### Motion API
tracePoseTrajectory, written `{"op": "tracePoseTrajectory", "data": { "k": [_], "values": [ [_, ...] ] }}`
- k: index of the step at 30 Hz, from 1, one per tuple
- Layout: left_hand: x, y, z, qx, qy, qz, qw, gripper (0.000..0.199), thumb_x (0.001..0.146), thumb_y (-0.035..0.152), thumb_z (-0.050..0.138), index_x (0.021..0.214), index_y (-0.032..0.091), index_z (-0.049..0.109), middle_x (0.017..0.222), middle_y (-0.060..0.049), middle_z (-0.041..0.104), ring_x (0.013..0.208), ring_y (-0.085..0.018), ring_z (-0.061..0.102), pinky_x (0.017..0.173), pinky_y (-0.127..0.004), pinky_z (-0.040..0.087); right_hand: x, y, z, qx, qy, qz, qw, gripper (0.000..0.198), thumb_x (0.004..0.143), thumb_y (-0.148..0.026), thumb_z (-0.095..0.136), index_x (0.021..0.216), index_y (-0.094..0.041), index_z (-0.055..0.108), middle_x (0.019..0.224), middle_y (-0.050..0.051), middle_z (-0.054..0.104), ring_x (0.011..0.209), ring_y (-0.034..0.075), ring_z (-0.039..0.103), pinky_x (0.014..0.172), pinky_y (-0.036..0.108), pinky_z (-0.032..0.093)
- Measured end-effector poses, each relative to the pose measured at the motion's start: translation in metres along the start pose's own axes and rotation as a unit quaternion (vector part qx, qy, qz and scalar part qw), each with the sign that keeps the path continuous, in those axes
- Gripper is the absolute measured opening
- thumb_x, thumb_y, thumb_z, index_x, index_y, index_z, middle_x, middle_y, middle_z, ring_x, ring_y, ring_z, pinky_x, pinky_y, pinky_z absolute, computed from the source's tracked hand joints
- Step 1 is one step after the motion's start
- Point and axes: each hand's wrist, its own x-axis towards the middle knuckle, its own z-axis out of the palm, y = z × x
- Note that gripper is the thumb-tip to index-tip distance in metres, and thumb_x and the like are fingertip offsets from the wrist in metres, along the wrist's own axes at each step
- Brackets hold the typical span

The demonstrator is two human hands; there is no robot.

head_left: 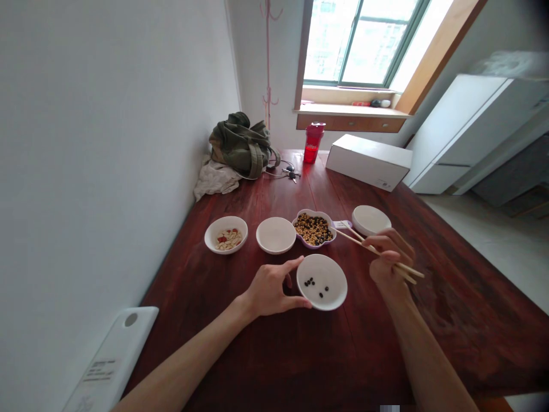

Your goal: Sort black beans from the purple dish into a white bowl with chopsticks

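My left hand (271,290) steadies a white bowl (322,303), thumb and fingers spread around the left side of its rim. Several black beans (309,281) lie at the bottom of that bowl. In my right hand (392,263) is a pair of chopsticks (362,241), their tips at the right edge of a flower-shaped dish (315,245). Yellow and black beans (312,228) are mixed together in this dish, which has a handle on its right. Whether the tips pinch a bean is too small to tell.
Left of the dish stand a white bowl (277,236) and a bowl (210,239) with pale and red pieces. Stacked white dishes (371,220) are behind my right hand. Farther back are a green bag (240,143), keys (292,174), a red bottle (314,144) and a white box (369,162).
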Motion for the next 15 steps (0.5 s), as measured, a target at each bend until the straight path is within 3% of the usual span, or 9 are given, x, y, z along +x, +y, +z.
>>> {"op": "tracePoseTrajectory", "data": {
  "k": [4, 9, 15],
  "values": [
    [0.000, 0.002, -0.001, 0.001, 0.000, -0.008, 1.000, 0.104, 0.070, 0.077, 0.077, 0.151, 0.019, 0.047, 0.088, -0.003, 0.075, 0.078, -0.022, 0.073, 0.074, -0.030, 0.055, 0.001, 0.005, 0.013, 0.090, 0.066, 0.088, 0.990, 0.062, 0.104, -0.059, 0.036, 0.064, -0.021, 0.064, 0.059, 0.003, 0.056, 0.052, 0.015, 0.052, 0.051, 0.030, 0.040],
    [0.000, 0.002, -0.002, 0.015, 0.002, -0.021, 1.000, 0.102, 0.074, 0.077, 0.073, 0.153, 0.018, 0.046, 0.081, -0.002, 0.072, 0.073, -0.021, 0.070, 0.071, -0.029, 0.052, -0.001, 0.020, 0.031, 0.229, -0.015, 0.200, 0.953, 0.052, 0.102, -0.057, 0.047, 0.069, -0.021, 0.062, 0.056, -0.001, 0.059, 0.046, 0.014, 0.056, 0.047, 0.027, 0.044],
    [0.000, -0.001, -0.001, 0.011, 0.005, -0.027, 1.000, 0.102, 0.077, 0.075, 0.073, 0.155, 0.016, 0.043, 0.081, -0.002, 0.071, 0.071, -0.021, 0.069, 0.070, -0.029, 0.052, -0.005, 0.036, 0.037, 0.276, 0.022, 0.293, 0.915, 0.052, 0.099, -0.063, 0.049, 0.069, -0.022, 0.060, 0.052, -0.002, 0.060, 0.042, 0.015, 0.057, 0.045, 0.027, 0.046]
  ]
}}
